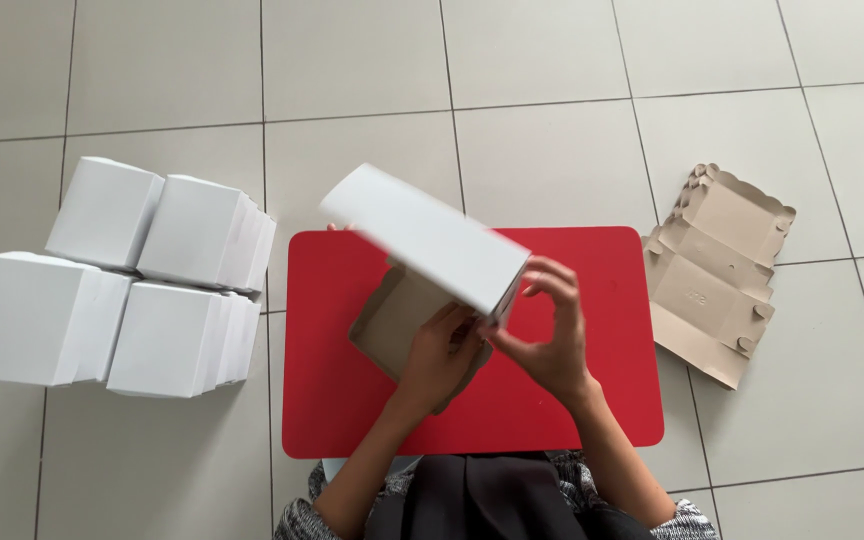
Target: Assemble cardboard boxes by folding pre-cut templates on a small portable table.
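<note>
From the head view, your left hand (pixel 439 352) presses inside the half-folded box (pixel 422 265), fingers curled on its brown inner wall, above the red mat (pixel 572 420). Your right hand (pixel 549 330) pinches the box's white lid edge just beside it. 4 stacks of folded boxes (pixel 122 275) sit far left of your left hand; flat cardboard sheets (pixel 717 270) lie right of your right hand.

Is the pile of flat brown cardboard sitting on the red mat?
No, the flat brown cardboard lies on the tiled floor, just right of the red mat.

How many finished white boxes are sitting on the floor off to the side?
4 stacks show, left of the red table: two behind, two in front. Layered edges suggest nested boxes, so more may be hidden. Another box is in the hands.
</note>
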